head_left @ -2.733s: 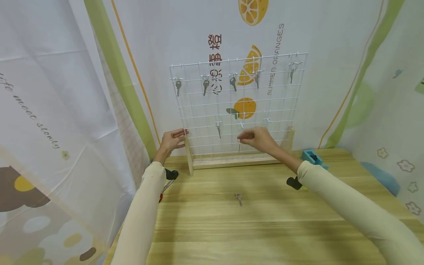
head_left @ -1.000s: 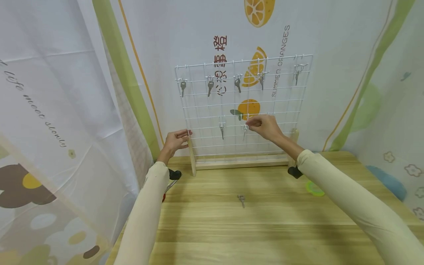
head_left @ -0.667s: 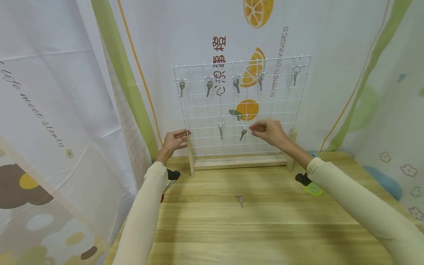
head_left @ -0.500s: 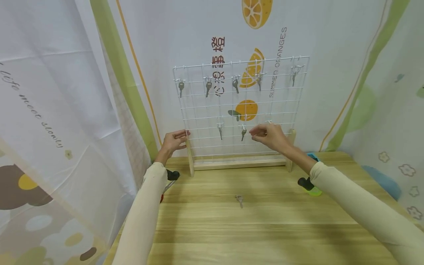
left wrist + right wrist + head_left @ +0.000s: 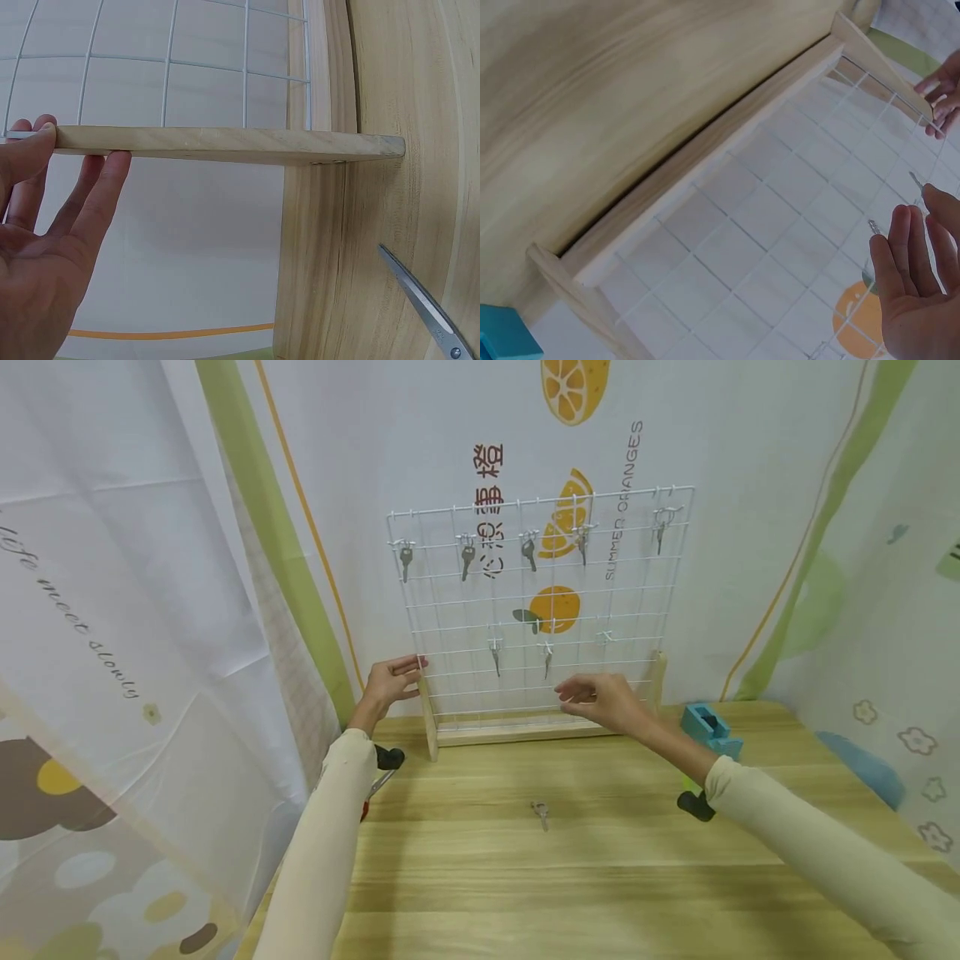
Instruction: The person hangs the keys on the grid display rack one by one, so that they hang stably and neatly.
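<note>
A white wire grid rack on a wooden stand stands upright at the back of the table. My left hand grips its left side; in the left wrist view, thumb and fingers pinch the frame at the tip of the wooden post. Several keys hang from hooks along the upper row. Two more hang lower: one key to the left and another key at the middle, beside a bare hook. My right hand hovers before the grid, fingers loosely bent, holding nothing. A single key lies on the table.
Red-handled scissors lie beside the rack's left foot, partly behind my left sleeve. A blue tape dispenser sits right of the rack. Something yellow-green shows by my right wrist. A printed curtain hangs behind.
My right hand hung a key on the lower middle hook, let go of it, and drew back down and slightly right. The left hand has stayed on the rack.
</note>
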`<state>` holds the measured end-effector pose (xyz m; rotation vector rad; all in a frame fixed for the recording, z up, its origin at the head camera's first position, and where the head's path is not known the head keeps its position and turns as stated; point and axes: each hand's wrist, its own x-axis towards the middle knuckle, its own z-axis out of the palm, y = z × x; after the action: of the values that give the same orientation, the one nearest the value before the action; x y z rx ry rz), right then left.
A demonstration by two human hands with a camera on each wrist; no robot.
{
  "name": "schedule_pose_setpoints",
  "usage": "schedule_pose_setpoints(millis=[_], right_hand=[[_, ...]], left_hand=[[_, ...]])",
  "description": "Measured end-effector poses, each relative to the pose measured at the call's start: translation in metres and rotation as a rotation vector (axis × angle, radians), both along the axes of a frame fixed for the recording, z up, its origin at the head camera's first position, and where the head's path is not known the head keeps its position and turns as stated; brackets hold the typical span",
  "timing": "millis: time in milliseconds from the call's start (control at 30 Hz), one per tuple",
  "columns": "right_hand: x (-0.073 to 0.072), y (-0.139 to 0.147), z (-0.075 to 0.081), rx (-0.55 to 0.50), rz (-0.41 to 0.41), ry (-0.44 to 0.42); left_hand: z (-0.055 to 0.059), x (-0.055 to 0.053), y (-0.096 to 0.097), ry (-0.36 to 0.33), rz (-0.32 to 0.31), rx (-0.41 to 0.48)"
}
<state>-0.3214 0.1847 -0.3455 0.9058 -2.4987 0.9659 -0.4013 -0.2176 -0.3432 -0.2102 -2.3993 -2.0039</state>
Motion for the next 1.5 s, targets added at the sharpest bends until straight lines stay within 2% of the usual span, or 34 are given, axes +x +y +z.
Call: schedule_pose_setpoints(millis=[300,633,933,1133,1267,1500], right_hand=[[0.008,-0.005,-0.03,-0.015,0.066,-0.024],[0.012,-0.009,-0.07,0.007,0.1,-0.116],[0.019,-0.016,-0.094,0.01,0.17,-0.103],[0.023,-0.023,-0.112,0.028,0.209,-0.152],[0.025,-0.028,-0.122,0.058,0.229,-0.153],[0.029,-0.035,-0.133,0.094,0.241,-0.184]], left_hand=[[0.001,-0.001,0.0,0.002,-0.001,-0.012],[0.001,-0.004,-0.001,0.0,-0.01,0.005],[0.0,-0.003,-0.001,0.004,-0.005,0.002],[-0.001,-0.003,-0.001,0.012,-0.003,-0.01],[-0.001,-0.003,-0.001,0.007,-0.002,-0.01],[-0.002,-0.004,-0.001,0.005,-0.002,-0.008]])
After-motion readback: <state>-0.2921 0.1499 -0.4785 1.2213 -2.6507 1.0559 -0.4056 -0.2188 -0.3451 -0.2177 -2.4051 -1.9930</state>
